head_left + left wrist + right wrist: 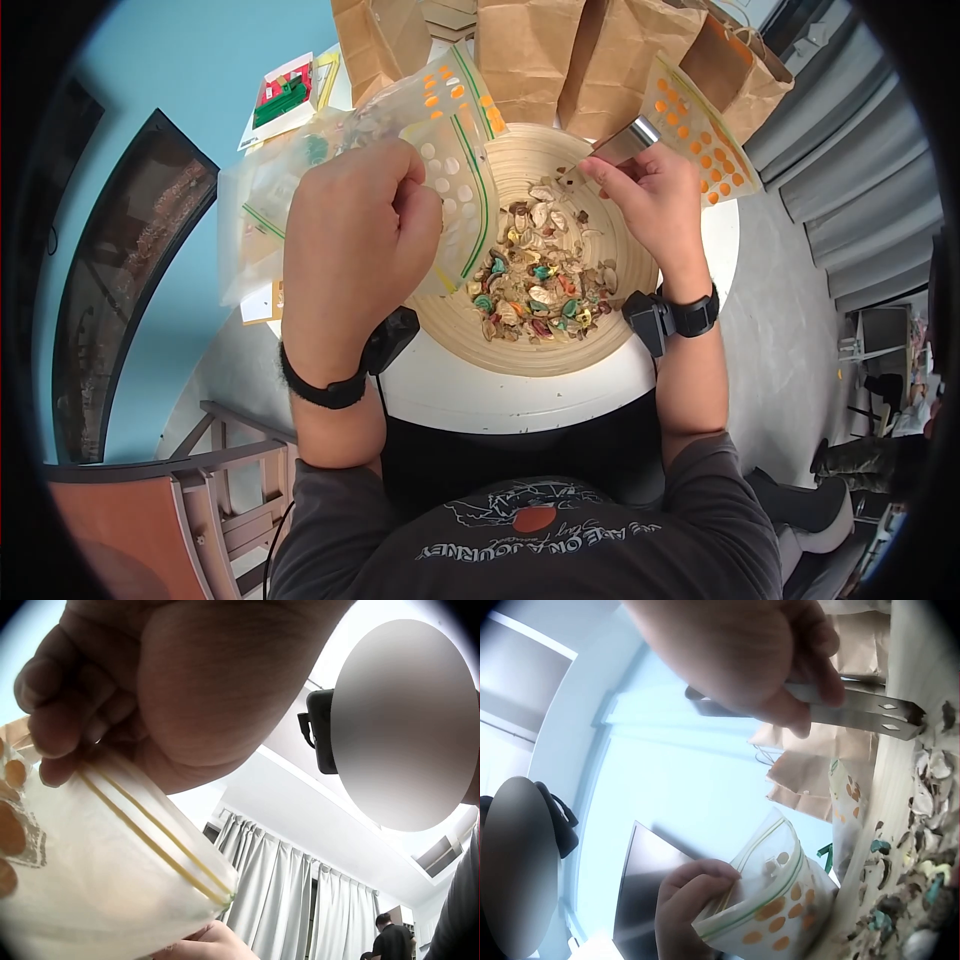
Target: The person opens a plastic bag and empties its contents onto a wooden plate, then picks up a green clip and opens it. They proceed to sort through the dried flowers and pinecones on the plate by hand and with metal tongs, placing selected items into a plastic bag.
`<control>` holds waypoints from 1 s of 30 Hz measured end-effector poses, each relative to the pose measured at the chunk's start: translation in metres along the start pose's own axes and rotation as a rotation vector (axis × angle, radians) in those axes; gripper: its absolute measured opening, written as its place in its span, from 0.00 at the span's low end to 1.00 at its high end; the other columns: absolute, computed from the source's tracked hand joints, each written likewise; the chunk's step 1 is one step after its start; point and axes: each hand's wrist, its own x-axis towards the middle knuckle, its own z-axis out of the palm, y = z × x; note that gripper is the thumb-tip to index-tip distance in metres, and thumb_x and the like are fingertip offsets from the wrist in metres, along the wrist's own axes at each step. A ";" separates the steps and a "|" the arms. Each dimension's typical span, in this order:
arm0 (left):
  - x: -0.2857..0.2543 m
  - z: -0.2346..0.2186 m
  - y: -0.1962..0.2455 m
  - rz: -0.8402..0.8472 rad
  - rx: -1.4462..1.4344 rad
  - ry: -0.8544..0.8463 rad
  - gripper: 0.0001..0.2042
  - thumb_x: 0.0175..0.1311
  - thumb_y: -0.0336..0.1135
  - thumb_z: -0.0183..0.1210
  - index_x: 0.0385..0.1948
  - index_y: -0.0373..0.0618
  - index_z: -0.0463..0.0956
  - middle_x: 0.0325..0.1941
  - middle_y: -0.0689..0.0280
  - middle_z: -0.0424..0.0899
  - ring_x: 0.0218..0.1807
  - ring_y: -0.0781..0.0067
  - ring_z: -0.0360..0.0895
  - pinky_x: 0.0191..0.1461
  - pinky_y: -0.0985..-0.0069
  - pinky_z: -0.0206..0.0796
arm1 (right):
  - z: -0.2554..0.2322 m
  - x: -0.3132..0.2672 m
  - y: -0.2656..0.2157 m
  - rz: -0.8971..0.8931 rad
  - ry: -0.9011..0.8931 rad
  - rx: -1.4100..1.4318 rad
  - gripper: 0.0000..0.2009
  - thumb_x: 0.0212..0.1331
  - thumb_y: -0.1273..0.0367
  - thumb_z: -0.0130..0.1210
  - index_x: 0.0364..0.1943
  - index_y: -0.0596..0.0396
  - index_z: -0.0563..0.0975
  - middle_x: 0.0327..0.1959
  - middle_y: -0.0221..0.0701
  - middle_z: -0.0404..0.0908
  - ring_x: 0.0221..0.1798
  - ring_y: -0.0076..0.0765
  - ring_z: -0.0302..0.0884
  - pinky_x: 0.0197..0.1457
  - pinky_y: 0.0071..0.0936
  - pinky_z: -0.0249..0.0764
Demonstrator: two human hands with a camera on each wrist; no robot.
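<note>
My left hand (360, 230) grips the rim of a translucent zip bag (455, 190) with orange dots and green seal lines. Its mouth gapes toward the bowl in the right wrist view. My right hand (655, 200) holds metal tongs (862, 712), thumb and fingers pressing the two arms. The tong tips point down at the far right inside of a round wooden bowl (480, 345), and a dark bit shows right at them. Colourful dried pieces (545, 290), tan, teal, red and yellow, like potpourri, lie heaped in the bowl.
Brown paper bags (525, 60) stand behind the bowl. Another orange-dotted zip bag (705, 140) leans at the right, and more plastic bagging (255, 190) lies at the left. A white box with red and green items (285, 95) sits at the back left. The round white table (480, 405) ends close to my body.
</note>
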 end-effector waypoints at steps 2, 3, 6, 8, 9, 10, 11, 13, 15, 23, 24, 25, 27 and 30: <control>0.000 0.000 0.001 -0.003 -0.006 -0.004 0.01 0.56 0.24 0.61 0.27 0.37 0.78 0.23 0.52 0.80 0.25 0.49 0.78 0.31 0.60 0.68 | 0.000 0.000 0.000 -0.013 -0.002 -0.001 0.13 0.58 0.67 0.77 0.34 0.64 0.87 0.25 0.37 0.89 0.26 0.26 0.86 0.32 0.26 0.79; 0.000 0.000 0.001 -0.005 -0.004 -0.007 0.02 0.56 0.24 0.61 0.27 0.37 0.78 0.23 0.52 0.80 0.25 0.49 0.78 0.31 0.60 0.69 | 0.000 0.000 0.001 0.002 -0.007 0.021 0.13 0.58 0.67 0.77 0.34 0.65 0.87 0.25 0.38 0.89 0.26 0.26 0.87 0.32 0.26 0.79; 0.000 -0.001 0.000 0.008 0.016 -0.023 0.02 0.60 0.23 0.59 0.28 0.36 0.78 0.20 0.60 0.78 0.22 0.65 0.75 0.28 0.69 0.65 | 0.001 0.000 0.006 0.018 0.007 0.044 0.12 0.58 0.68 0.76 0.34 0.65 0.87 0.25 0.38 0.89 0.26 0.26 0.87 0.31 0.26 0.79; 0.000 -0.002 -0.001 0.023 0.033 -0.036 0.03 0.63 0.23 0.58 0.30 0.35 0.78 0.17 0.67 0.75 0.18 0.82 0.71 0.26 0.78 0.61 | 0.000 0.000 0.007 0.019 0.026 0.045 0.12 0.59 0.68 0.76 0.33 0.65 0.87 0.25 0.38 0.89 0.25 0.26 0.87 0.31 0.26 0.79; 0.000 -0.002 -0.002 0.027 0.041 -0.039 0.02 0.63 0.23 0.58 0.30 0.35 0.78 0.17 0.67 0.76 0.18 0.82 0.72 0.26 0.78 0.62 | -0.001 0.001 0.007 0.022 0.050 0.074 0.12 0.59 0.68 0.76 0.33 0.65 0.87 0.25 0.37 0.89 0.25 0.25 0.87 0.31 0.25 0.79; -0.001 -0.002 -0.002 0.031 0.049 -0.042 0.02 0.63 0.23 0.58 0.30 0.35 0.78 0.17 0.67 0.76 0.18 0.82 0.72 0.26 0.77 0.62 | -0.002 0.001 0.005 0.025 0.074 0.102 0.12 0.59 0.69 0.76 0.33 0.65 0.87 0.24 0.37 0.89 0.25 0.24 0.87 0.31 0.25 0.78; -0.001 -0.001 -0.001 0.030 0.049 -0.040 0.02 0.63 0.23 0.58 0.30 0.35 0.78 0.17 0.67 0.76 0.18 0.82 0.72 0.26 0.77 0.62 | -0.004 0.001 0.003 0.024 0.073 0.101 0.12 0.59 0.69 0.76 0.33 0.65 0.87 0.24 0.37 0.89 0.25 0.24 0.87 0.31 0.25 0.78; 0.000 0.001 0.001 0.003 0.003 -0.020 0.03 0.57 0.25 0.60 0.27 0.37 0.76 0.24 0.52 0.80 0.29 0.46 0.80 0.34 0.56 0.70 | -0.007 -0.001 -0.005 0.098 0.104 0.080 0.10 0.61 0.70 0.75 0.34 0.65 0.88 0.24 0.34 0.89 0.25 0.23 0.85 0.30 0.23 0.77; 0.000 0.001 0.000 0.011 0.015 -0.026 0.03 0.57 0.26 0.60 0.26 0.37 0.76 0.24 0.52 0.80 0.29 0.45 0.80 0.34 0.56 0.70 | -0.009 -0.002 -0.009 0.071 0.126 0.248 0.09 0.62 0.71 0.74 0.35 0.65 0.88 0.26 0.33 0.89 0.25 0.22 0.84 0.29 0.21 0.76; 0.000 0.005 0.001 0.050 0.063 -0.054 0.05 0.58 0.28 0.61 0.25 0.38 0.75 0.24 0.52 0.79 0.30 0.44 0.79 0.36 0.53 0.70 | -0.007 -0.025 -0.067 -0.077 0.051 0.734 0.11 0.64 0.76 0.71 0.49 0.67 0.86 0.34 0.34 0.91 0.30 0.23 0.86 0.32 0.17 0.77; 0.000 0.004 0.000 0.040 0.058 -0.054 0.05 0.58 0.28 0.61 0.26 0.38 0.75 0.24 0.52 0.79 0.30 0.44 0.79 0.35 0.54 0.70 | -0.003 -0.027 -0.069 -0.096 0.024 0.711 0.13 0.64 0.75 0.71 0.50 0.67 0.86 0.35 0.34 0.91 0.31 0.23 0.86 0.33 0.17 0.78; -0.001 0.002 -0.001 0.028 0.053 -0.055 0.05 0.58 0.27 0.61 0.26 0.38 0.76 0.24 0.51 0.80 0.30 0.44 0.79 0.35 0.54 0.70 | -0.008 -0.024 -0.070 -0.074 0.056 0.665 0.11 0.63 0.74 0.73 0.47 0.66 0.87 0.35 0.33 0.91 0.32 0.23 0.87 0.35 0.17 0.79; -0.001 -0.002 -0.002 0.008 0.043 -0.044 0.04 0.58 0.27 0.61 0.26 0.38 0.76 0.24 0.51 0.80 0.30 0.44 0.80 0.35 0.54 0.70 | -0.018 -0.015 -0.055 -0.038 0.077 0.605 0.11 0.63 0.73 0.73 0.45 0.66 0.87 0.35 0.32 0.91 0.32 0.22 0.87 0.35 0.18 0.79; -0.002 -0.004 -0.003 -0.017 0.027 -0.019 0.04 0.58 0.27 0.61 0.26 0.37 0.77 0.24 0.51 0.81 0.29 0.44 0.80 0.34 0.55 0.70 | -0.016 0.000 -0.035 0.002 0.072 0.459 0.10 0.61 0.71 0.75 0.38 0.65 0.87 0.31 0.31 0.91 0.31 0.21 0.85 0.34 0.20 0.77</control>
